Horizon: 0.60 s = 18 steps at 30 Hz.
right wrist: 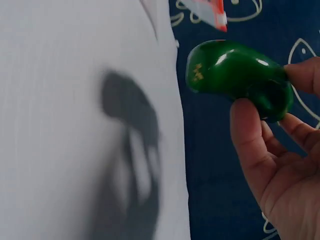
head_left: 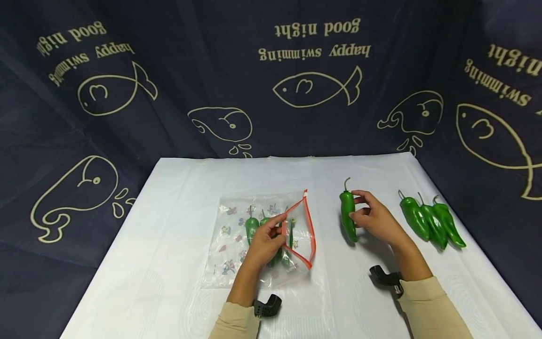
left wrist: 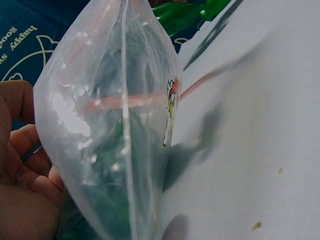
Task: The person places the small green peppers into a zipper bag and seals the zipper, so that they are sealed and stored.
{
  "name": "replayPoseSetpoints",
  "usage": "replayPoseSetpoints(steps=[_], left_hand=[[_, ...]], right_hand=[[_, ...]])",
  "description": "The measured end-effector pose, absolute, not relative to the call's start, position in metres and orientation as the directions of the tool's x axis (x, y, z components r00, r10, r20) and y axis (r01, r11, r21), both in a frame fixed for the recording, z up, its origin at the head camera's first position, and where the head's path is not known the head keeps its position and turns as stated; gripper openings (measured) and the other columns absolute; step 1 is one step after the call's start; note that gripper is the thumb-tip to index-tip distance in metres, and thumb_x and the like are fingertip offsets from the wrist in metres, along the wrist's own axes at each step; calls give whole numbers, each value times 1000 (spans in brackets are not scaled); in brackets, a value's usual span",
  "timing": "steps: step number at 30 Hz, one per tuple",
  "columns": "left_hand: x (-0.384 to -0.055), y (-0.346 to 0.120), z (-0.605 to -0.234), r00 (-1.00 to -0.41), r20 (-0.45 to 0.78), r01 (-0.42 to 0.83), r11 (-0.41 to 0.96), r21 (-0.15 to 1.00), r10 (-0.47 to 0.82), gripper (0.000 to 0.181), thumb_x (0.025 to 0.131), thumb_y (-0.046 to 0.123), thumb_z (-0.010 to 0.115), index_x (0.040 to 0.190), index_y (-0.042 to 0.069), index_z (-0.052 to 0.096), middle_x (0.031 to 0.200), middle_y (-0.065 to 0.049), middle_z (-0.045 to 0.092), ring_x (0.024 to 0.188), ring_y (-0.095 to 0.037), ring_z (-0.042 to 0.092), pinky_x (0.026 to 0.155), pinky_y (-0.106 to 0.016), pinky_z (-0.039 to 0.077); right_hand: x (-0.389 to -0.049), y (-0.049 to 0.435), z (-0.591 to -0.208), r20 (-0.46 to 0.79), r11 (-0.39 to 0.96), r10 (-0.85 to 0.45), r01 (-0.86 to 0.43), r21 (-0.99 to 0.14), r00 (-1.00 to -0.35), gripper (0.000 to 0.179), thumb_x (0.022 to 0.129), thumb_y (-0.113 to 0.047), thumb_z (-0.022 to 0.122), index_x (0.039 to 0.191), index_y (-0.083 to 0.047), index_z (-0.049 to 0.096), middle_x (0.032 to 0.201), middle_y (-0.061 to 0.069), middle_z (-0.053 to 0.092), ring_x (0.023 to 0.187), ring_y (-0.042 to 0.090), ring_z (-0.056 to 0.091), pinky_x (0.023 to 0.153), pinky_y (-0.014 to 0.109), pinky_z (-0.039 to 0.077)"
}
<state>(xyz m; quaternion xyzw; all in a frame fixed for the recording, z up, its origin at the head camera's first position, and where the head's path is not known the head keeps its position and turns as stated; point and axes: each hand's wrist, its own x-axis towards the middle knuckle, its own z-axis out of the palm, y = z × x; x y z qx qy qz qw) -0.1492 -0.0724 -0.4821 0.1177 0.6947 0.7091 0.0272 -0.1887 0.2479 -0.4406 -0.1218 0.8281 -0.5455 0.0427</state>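
Note:
A clear zip bag (head_left: 228, 273) with a red zip edge and small printed figures lies on the table, several green peppers (head_left: 251, 228) inside. My left hand (head_left: 264, 242) pinches the upper layer of the bag near its mouth, which gapes toward the right. In the left wrist view the bag (left wrist: 125, 150) bulges open beside the fingers. My right hand (head_left: 374, 219) holds one green pepper (head_left: 348, 216) between thumb and fingers, stem pointing away, to the right of the bag mouth. The right wrist view shows this pepper (right wrist: 230, 67) raised above its shadow.
At the table's right side, three green peppers (head_left: 429, 223) lie together side by side. A white cloth (head_left: 169, 212) covers the table. Behind and around it hangs a dark blue curtain (head_left: 228, 56) with fish drawings and lettering. Black wrist cameras (head_left: 267, 306) sit on both wrists.

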Motion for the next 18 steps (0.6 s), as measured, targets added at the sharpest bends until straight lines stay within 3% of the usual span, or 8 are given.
replayPoseSetpoints(steps=[10,18], left_hand=[[-150,-72,-482,-973,117,115,-18,993,198,60,79,-16,53,139,-9,51,133,-31,51,105,-46,58,64,-18,47],[-148,-71,-481,-977,121,118,-32,993,176,61,79,-13,56,139,-4,54,133,-25,54,101,-32,62,64,-18,47]], right_hand=[[-188,211,-444,67,262,-225,-126,-957,-972,64,91,0,63,147,-2,32,130,25,44,83,15,63,70,39,58],[-182,176,-449,55,147,-163,-80,-986,-985,69,92,3,60,150,-1,23,129,25,41,84,12,64,72,41,59]])
